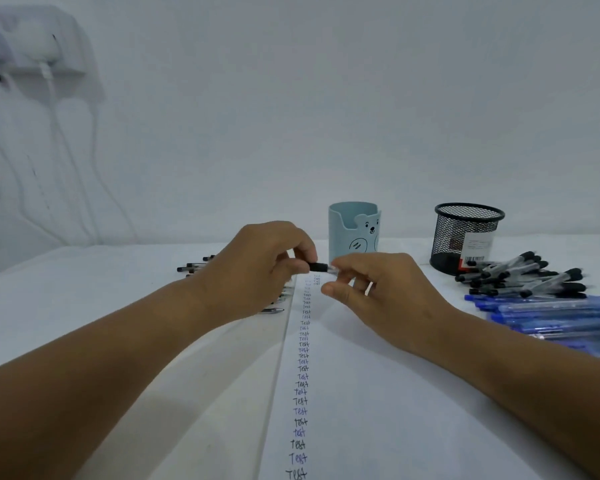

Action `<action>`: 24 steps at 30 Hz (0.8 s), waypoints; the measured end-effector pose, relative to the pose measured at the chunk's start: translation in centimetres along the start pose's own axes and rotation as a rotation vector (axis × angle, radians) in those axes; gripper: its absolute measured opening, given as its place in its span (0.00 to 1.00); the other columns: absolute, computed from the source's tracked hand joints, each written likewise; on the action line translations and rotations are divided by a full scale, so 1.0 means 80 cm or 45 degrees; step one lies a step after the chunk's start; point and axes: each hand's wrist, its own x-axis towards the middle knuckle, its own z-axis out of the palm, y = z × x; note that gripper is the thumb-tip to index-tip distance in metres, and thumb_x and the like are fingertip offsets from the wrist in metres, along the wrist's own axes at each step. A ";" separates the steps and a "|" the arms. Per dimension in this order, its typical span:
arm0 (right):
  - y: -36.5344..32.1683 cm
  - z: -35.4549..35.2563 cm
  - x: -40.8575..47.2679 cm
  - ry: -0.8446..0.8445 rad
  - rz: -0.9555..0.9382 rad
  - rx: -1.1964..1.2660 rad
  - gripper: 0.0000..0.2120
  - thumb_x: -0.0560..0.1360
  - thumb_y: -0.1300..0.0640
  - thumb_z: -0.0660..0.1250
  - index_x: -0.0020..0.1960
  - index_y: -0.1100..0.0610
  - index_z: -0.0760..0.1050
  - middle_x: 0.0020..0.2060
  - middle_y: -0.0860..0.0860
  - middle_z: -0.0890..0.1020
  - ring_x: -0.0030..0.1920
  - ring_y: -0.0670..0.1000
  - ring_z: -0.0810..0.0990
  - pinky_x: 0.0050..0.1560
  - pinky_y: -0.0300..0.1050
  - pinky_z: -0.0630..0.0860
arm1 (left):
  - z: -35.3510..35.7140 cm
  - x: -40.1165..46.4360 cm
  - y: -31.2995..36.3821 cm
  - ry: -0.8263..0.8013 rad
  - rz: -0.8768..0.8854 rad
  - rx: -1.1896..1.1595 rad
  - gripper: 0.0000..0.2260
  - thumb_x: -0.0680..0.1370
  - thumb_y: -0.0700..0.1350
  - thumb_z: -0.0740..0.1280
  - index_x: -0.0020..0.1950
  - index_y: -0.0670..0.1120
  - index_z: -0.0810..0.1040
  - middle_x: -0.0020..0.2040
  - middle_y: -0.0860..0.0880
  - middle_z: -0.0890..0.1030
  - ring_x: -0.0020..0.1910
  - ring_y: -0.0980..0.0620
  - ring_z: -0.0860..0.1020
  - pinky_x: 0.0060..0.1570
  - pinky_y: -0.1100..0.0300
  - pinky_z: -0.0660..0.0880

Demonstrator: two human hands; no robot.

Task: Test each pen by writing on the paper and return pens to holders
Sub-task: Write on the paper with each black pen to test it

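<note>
the pen (pixel 321 267) is held level above the far end of the paper (pixel 361 393), between both hands. the left hand (pixel 257 268) pinches the black cap end with thumb and fingers curled on it. the right hand (pixel 378 289) pinches the clear barrel end, fingers curled round it. the cap sits on or at the barrel; whether it is being pulled off or pushed on cannot be told.

step in hand, as judged: cap handling for one pen, either before a test or after it.

the paper carries a long column of "test" marks running toward the hands. black pens (pixel 523 275) and blue pens (pixel 551 313) lie in heaps at the right. more pens (pixel 194 266) lie at the left, partly hidden behind the left hand. the bear cup (pixel 354 230) and the mesh cup (pixel 465 237) stand at the back, apart from each other; no pens show above their rims.

next move calls for:
- if uncapping: separate the hands along the pen axis, then write in free space by the column.
- if capping: press the cap home, then place the pen.
</note>
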 end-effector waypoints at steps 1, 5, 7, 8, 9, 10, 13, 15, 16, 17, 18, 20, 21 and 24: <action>0.000 -0.001 0.000 0.019 -0.010 -0.008 0.04 0.77 0.52 0.72 0.48 0.52 0.83 0.35 0.46 0.82 0.36 0.49 0.78 0.36 0.37 0.73 | 0.003 0.001 0.001 0.005 0.008 -0.006 0.11 0.78 0.36 0.70 0.46 0.53 0.80 0.42 0.58 0.80 0.39 0.55 0.78 0.41 0.70 0.71; 0.008 -0.008 0.000 0.081 -0.040 0.000 0.12 0.79 0.53 0.70 0.39 0.57 0.79 0.29 0.51 0.78 0.33 0.51 0.73 0.35 0.46 0.70 | 0.003 -0.004 -0.017 0.060 -0.215 -0.133 0.05 0.78 0.45 0.72 0.47 0.56 0.81 0.41 0.57 0.83 0.36 0.53 0.79 0.40 0.67 0.74; 0.013 -0.012 0.000 0.094 0.003 0.055 0.12 0.80 0.53 0.68 0.40 0.57 0.80 0.30 0.53 0.77 0.32 0.52 0.73 0.35 0.50 0.73 | -0.003 -0.011 -0.029 0.057 -0.367 -0.206 0.03 0.78 0.45 0.72 0.48 0.53 0.83 0.42 0.55 0.85 0.39 0.55 0.81 0.44 0.68 0.74; 0.014 -0.014 0.000 0.106 0.035 0.096 0.10 0.80 0.52 0.68 0.42 0.56 0.81 0.31 0.53 0.78 0.32 0.54 0.75 0.36 0.51 0.74 | -0.008 -0.014 -0.034 0.064 -0.459 -0.331 0.02 0.77 0.45 0.73 0.47 0.51 0.84 0.43 0.54 0.86 0.41 0.56 0.82 0.45 0.66 0.74; 0.015 -0.014 0.000 0.111 0.052 0.117 0.09 0.79 0.52 0.68 0.42 0.55 0.81 0.32 0.52 0.78 0.33 0.55 0.75 0.37 0.52 0.75 | -0.013 -0.017 -0.036 0.072 -0.556 -0.538 0.01 0.76 0.45 0.74 0.46 0.49 0.85 0.44 0.52 0.86 0.41 0.56 0.81 0.45 0.64 0.74; 0.015 -0.013 -0.001 0.105 0.045 0.107 0.09 0.79 0.52 0.68 0.42 0.54 0.81 0.32 0.51 0.78 0.33 0.54 0.75 0.36 0.50 0.74 | -0.018 -0.020 -0.037 0.090 -0.632 -0.785 0.04 0.75 0.46 0.75 0.46 0.47 0.85 0.45 0.50 0.86 0.40 0.55 0.81 0.43 0.62 0.74; 0.012 -0.010 -0.001 0.088 0.006 0.053 0.08 0.79 0.53 0.69 0.42 0.53 0.81 0.33 0.46 0.78 0.36 0.49 0.74 0.35 0.38 0.70 | -0.027 -0.025 -0.029 0.118 -0.780 -1.472 0.11 0.75 0.50 0.68 0.50 0.46 0.85 0.49 0.44 0.84 0.44 0.48 0.82 0.40 0.58 0.78; 0.012 -0.008 -0.001 0.100 0.015 0.045 0.07 0.79 0.53 0.69 0.42 0.52 0.81 0.35 0.45 0.79 0.38 0.49 0.76 0.36 0.37 0.70 | -0.029 -0.026 -0.023 0.096 -0.830 -1.642 0.15 0.77 0.52 0.64 0.54 0.45 0.84 0.51 0.43 0.85 0.49 0.44 0.84 0.41 0.55 0.80; 0.012 -0.008 -0.001 0.099 0.018 0.033 0.07 0.79 0.53 0.69 0.43 0.51 0.81 0.35 0.45 0.79 0.39 0.49 0.76 0.36 0.37 0.71 | -0.028 -0.027 -0.022 0.081 -0.842 -1.655 0.17 0.78 0.54 0.62 0.57 0.45 0.83 0.53 0.42 0.85 0.51 0.42 0.84 0.43 0.54 0.79; 0.012 -0.007 -0.001 0.096 0.013 0.018 0.06 0.79 0.53 0.69 0.42 0.51 0.80 0.36 0.44 0.80 0.39 0.49 0.77 0.37 0.36 0.71 | -0.026 -0.028 -0.021 0.070 -0.855 -1.664 0.18 0.79 0.54 0.60 0.59 0.45 0.82 0.55 0.41 0.85 0.52 0.42 0.84 0.45 0.53 0.79; 0.011 -0.008 -0.002 0.094 -0.006 0.001 0.06 0.78 0.54 0.69 0.42 0.51 0.80 0.37 0.44 0.79 0.40 0.49 0.77 0.37 0.34 0.71 | -0.024 -0.029 -0.021 0.067 -0.866 -1.673 0.19 0.80 0.54 0.59 0.61 0.45 0.81 0.56 0.40 0.85 0.52 0.42 0.84 0.46 0.52 0.78; 0.010 -0.008 -0.003 0.098 -0.069 -0.062 0.06 0.79 0.55 0.69 0.43 0.52 0.80 0.39 0.43 0.79 0.40 0.48 0.77 0.38 0.32 0.70 | -0.020 -0.031 -0.019 0.098 -0.879 -1.728 0.18 0.81 0.52 0.58 0.61 0.44 0.81 0.56 0.39 0.85 0.51 0.43 0.85 0.46 0.54 0.80; 0.010 -0.009 -0.003 0.104 -0.101 -0.090 0.06 0.79 0.54 0.69 0.44 0.53 0.80 0.40 0.43 0.78 0.41 0.48 0.77 0.37 0.32 0.70 | -0.019 -0.032 -0.018 0.119 -0.865 -1.772 0.17 0.80 0.50 0.60 0.59 0.43 0.82 0.56 0.39 0.85 0.51 0.44 0.85 0.45 0.55 0.81; 0.009 -0.011 -0.003 0.106 -0.161 -0.119 0.07 0.78 0.52 0.65 0.45 0.52 0.80 0.43 0.43 0.77 0.43 0.48 0.78 0.38 0.32 0.70 | -0.019 -0.037 -0.016 0.144 -0.769 -1.823 0.14 0.75 0.46 0.62 0.54 0.41 0.83 0.56 0.38 0.85 0.49 0.45 0.85 0.43 0.58 0.83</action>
